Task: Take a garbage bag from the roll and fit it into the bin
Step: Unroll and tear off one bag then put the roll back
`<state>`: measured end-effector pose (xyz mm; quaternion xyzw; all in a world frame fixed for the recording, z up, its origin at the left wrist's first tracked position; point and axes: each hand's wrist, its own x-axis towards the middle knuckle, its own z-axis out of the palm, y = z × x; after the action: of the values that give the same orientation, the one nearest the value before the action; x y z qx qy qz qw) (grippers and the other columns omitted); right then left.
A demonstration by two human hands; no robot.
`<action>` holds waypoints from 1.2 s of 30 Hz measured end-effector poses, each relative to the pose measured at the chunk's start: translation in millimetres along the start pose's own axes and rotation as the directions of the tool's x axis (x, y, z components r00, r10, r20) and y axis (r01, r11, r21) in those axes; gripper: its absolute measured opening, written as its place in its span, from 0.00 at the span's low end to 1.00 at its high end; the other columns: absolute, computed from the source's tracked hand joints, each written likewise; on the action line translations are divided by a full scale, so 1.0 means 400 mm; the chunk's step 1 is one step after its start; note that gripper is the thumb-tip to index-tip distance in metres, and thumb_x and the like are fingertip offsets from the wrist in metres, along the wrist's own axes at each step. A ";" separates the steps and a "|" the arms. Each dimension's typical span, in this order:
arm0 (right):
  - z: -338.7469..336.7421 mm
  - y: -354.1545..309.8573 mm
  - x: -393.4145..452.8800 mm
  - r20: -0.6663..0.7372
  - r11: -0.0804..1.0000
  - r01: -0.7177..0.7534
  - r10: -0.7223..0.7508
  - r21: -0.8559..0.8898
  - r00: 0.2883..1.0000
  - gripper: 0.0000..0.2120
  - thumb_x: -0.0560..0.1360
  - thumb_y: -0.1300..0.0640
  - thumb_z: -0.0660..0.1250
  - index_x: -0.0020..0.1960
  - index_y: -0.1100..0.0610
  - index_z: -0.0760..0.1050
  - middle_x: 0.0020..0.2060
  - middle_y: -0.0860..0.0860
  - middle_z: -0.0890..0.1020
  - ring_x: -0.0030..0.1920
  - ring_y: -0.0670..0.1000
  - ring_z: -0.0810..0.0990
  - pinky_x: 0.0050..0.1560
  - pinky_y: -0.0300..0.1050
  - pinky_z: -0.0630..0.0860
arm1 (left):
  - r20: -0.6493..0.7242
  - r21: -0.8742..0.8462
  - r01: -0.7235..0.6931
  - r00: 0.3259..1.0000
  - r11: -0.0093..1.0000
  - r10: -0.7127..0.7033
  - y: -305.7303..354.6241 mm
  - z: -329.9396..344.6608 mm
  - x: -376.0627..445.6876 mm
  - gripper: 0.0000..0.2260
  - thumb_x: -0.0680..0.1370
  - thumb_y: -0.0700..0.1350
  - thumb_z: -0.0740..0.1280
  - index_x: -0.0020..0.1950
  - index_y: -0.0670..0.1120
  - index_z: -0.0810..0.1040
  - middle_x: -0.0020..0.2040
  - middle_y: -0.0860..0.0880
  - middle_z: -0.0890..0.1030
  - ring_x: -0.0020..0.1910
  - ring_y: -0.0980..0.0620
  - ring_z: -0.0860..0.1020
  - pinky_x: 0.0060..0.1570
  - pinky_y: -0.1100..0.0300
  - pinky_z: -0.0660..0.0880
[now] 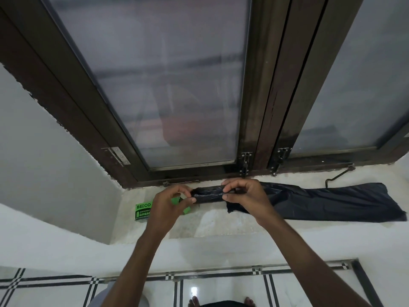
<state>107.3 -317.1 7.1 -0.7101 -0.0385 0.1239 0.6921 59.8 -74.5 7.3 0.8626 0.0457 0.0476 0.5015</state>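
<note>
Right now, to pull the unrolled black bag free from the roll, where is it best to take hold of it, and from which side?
Probably grip the garbage bag close to the roll, where it is still bunched narrow, coming from above at the right. The left hand already pinches the roll's left end, and the right hand sits at that junction. The far end lies flat and loose on the windowsill.

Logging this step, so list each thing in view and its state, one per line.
Garbage bag roll: gripped at both ends, above the sill.
Unrolled bag: pulled out, lying flat on the windowsill.
Left hand: fingers pinching the roll.
Right hand: pinching the roll.
Green box: on the sill.
Window: closed.
</note>
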 end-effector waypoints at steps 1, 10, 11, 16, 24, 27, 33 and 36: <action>-0.001 0.006 0.002 -0.014 0.999 0.009 -0.009 -0.039 1.000 0.07 0.67 0.72 0.77 0.43 0.65 0.84 0.49 0.51 0.86 0.51 0.44 0.84 0.52 0.35 0.79 | -0.033 0.044 0.016 0.999 0.999 -0.014 -0.007 -0.016 -0.006 0.06 0.71 0.44 0.76 0.42 0.52 0.80 0.49 0.59 0.83 0.52 0.56 0.81 0.45 0.62 0.80; 0.052 0.022 0.021 -0.010 0.931 0.141 -0.153 -0.337 0.988 0.12 0.66 0.71 0.77 0.38 0.55 0.84 0.47 0.47 0.85 0.49 0.43 0.83 0.54 0.36 0.78 | 0.164 0.515 -0.167 0.982 0.840 0.095 -0.090 -0.079 -0.016 0.20 0.72 0.53 0.75 0.62 0.56 0.74 0.61 0.55 0.77 0.60 0.51 0.75 0.56 0.59 0.73; 0.058 0.022 0.021 -0.025 0.929 0.140 -0.158 -0.341 0.987 0.12 0.66 0.71 0.77 0.37 0.54 0.84 0.46 0.46 0.85 0.49 0.43 0.83 0.54 0.37 0.79 | 0.189 0.521 -0.227 0.971 0.823 0.148 -0.087 -0.073 -0.016 0.15 0.74 0.50 0.73 0.59 0.56 0.75 0.59 0.55 0.78 0.57 0.51 0.76 0.54 0.58 0.74; 0.070 0.027 0.013 -0.123 0.956 0.084 -0.123 -0.280 0.985 0.13 0.66 0.70 0.78 0.36 0.52 0.83 0.45 0.46 0.85 0.48 0.42 0.83 0.54 0.40 0.79 | 0.219 0.639 -0.329 0.944 0.695 0.246 -0.090 -0.047 -0.008 0.08 0.78 0.44 0.65 0.54 0.53 0.81 0.54 0.52 0.81 0.48 0.50 0.79 0.48 0.58 0.74; 0.093 0.062 -0.013 -0.222 0.995 -0.058 0.038 -0.084 0.974 0.10 0.67 0.68 0.77 0.37 0.54 0.84 0.46 0.45 0.85 0.47 0.48 0.84 0.40 0.41 0.77 | 0.164 0.680 -0.264 0.964 0.684 0.209 -0.097 -0.030 -0.011 0.18 0.76 0.53 0.69 0.64 0.48 0.79 0.55 0.50 0.84 0.48 0.48 0.81 0.49 0.54 0.77; 0.099 0.065 -0.018 -0.227 0.998 -0.053 0.042 -0.040 0.973 0.08 0.68 0.69 0.77 0.38 0.57 0.84 0.46 0.46 0.85 0.45 0.45 0.84 0.42 0.39 0.77 | 0.137 0.646 -0.216 0.976 0.732 0.168 -0.097 -0.028 -0.014 0.21 0.74 0.56 0.69 0.65 0.49 0.79 0.57 0.50 0.83 0.51 0.48 0.81 0.51 0.55 0.77; 0.110 0.055 -0.011 -0.141 0.998 -0.026 0.017 -0.062 0.990 0.06 0.68 0.69 0.77 0.41 0.60 0.85 0.48 0.48 0.86 0.49 0.43 0.83 0.45 0.32 0.78 | 0.160 0.579 -0.198 0.979 0.791 0.128 -0.108 -0.034 -0.024 0.25 0.73 0.60 0.70 0.67 0.49 0.77 0.59 0.51 0.82 0.54 0.50 0.80 0.55 0.57 0.75; 0.111 0.061 -0.007 -0.082 0.991 -0.020 0.009 -0.135 0.997 0.06 0.67 0.68 0.77 0.41 0.59 0.85 0.46 0.47 0.86 0.48 0.41 0.83 0.47 0.29 0.76 | 0.177 0.542 -0.178 0.979 0.821 0.096 -0.113 -0.046 -0.025 0.29 0.72 0.61 0.71 0.69 0.49 0.75 0.62 0.51 0.81 0.59 0.50 0.79 0.59 0.56 0.75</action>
<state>91.4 -275.4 -17.3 -0.7601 -0.0134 0.0970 0.6424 46.1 -37.7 -23.4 0.9731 -0.0406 0.0068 0.2267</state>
